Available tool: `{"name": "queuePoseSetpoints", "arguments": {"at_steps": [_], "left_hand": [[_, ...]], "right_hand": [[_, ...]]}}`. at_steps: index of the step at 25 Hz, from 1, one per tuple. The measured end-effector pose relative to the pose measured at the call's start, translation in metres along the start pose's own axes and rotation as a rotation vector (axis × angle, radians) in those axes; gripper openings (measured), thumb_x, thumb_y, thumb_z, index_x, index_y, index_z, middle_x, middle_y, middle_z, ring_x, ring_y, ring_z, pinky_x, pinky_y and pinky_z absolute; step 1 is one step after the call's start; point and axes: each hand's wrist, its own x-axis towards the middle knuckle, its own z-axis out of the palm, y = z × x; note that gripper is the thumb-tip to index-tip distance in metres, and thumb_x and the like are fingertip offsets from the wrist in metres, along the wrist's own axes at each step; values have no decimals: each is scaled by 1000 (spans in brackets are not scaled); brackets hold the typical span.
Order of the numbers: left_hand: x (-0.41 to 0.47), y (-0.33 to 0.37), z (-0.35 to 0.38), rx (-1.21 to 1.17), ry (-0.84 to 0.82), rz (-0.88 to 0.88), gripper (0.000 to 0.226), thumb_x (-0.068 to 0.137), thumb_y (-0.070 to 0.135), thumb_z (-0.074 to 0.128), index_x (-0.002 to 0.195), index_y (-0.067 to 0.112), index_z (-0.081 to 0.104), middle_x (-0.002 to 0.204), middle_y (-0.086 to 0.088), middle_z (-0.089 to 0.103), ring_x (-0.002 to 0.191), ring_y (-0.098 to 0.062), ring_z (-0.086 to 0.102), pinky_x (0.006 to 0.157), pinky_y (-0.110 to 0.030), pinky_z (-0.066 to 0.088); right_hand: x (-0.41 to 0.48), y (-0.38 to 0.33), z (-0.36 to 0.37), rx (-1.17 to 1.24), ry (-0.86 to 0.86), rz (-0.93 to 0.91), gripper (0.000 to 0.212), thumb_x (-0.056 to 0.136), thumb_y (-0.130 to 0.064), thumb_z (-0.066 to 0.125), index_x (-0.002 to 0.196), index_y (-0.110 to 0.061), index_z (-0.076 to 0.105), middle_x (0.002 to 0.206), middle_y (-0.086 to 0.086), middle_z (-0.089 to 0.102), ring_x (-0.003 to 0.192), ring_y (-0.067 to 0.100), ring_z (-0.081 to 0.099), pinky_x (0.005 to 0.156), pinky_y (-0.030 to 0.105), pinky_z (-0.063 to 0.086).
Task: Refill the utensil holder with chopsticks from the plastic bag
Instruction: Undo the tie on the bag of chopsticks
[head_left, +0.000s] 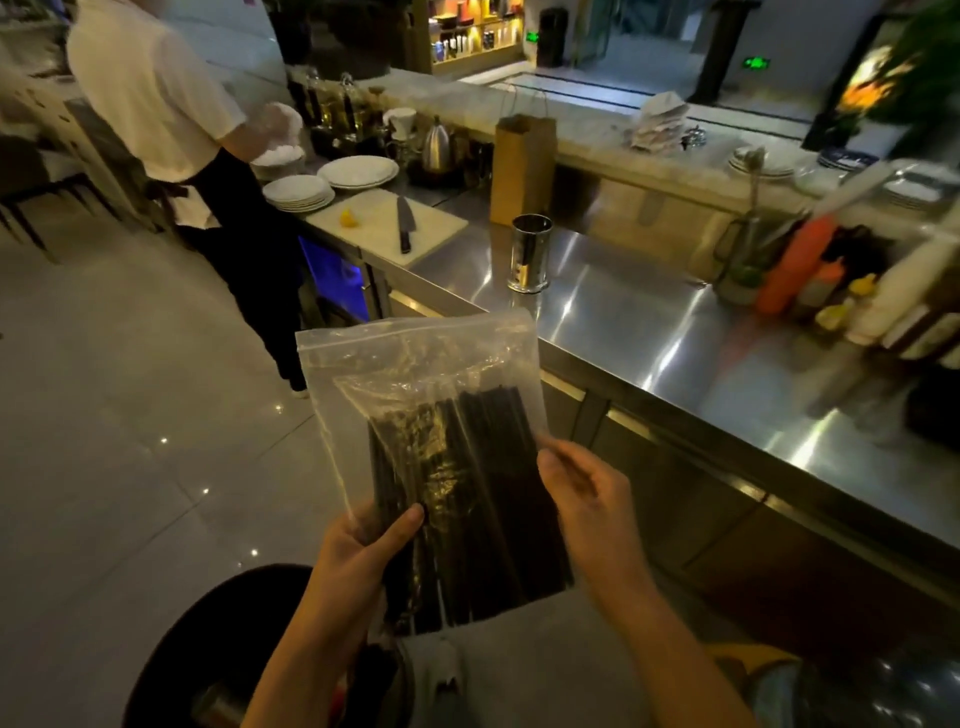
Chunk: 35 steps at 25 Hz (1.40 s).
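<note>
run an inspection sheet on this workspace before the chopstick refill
surface: shiny steel counter
job's things: utensil holder upright on the counter, nothing above its rim; plastic bag held upright off the counter, black chopsticks inside
clutter: cutting board with knife, stacked plates, paper bag, sauce bottles at right
grips: left hand grips the bag's lower left; right hand at its right edge, blurred, grip unclear
cables: nothing seen
surroundings: another person working at the far counter; tiled floor

Reading plastic bag (415, 358) as clear, crinkled, shiny film. Seeing glossy black finish on chopsticks (467, 493). Taking utensil holder (530, 254) for polished metal, counter (649, 322) for smooth reflective steel, carrier bag (522, 166) for matt paper.
</note>
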Motion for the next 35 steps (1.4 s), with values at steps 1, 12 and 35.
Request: {"name": "queuePoseSetpoints", "arguments": {"at_steps": [1, 12, 35], "left_hand": [[9, -1, 2, -11, -6, -18, 22, 82, 14, 65, 100, 8, 76, 101, -23, 74, 88, -32, 74, 68, -35, 60], [192, 19, 17, -10, -86, -71, 37, 80, 18, 69, 114, 3, 67, 107, -17, 75, 100, -32, 72, 82, -39, 60], [475, 29, 214, 53, -148, -125, 46, 78, 24, 71, 121, 10, 62, 113, -9, 74, 108, -21, 69, 91, -42, 55]], "right_hand": [[4, 3, -4, -36, -18, 31, 19, 88, -48, 51, 97, -45, 68, 97, -12, 71, 92, 5, 68, 76, 24, 57], [159, 7, 0, -270, 228, -19, 18, 93, -24, 61, 90, -40, 69, 91, -16, 70, 90, 0, 66, 72, 11, 51], [439, 19, -172, -378, 433, -144, 14, 91, -16, 63, 93, -29, 69, 85, -19, 68, 87, -5, 64, 76, 7, 49]]}}
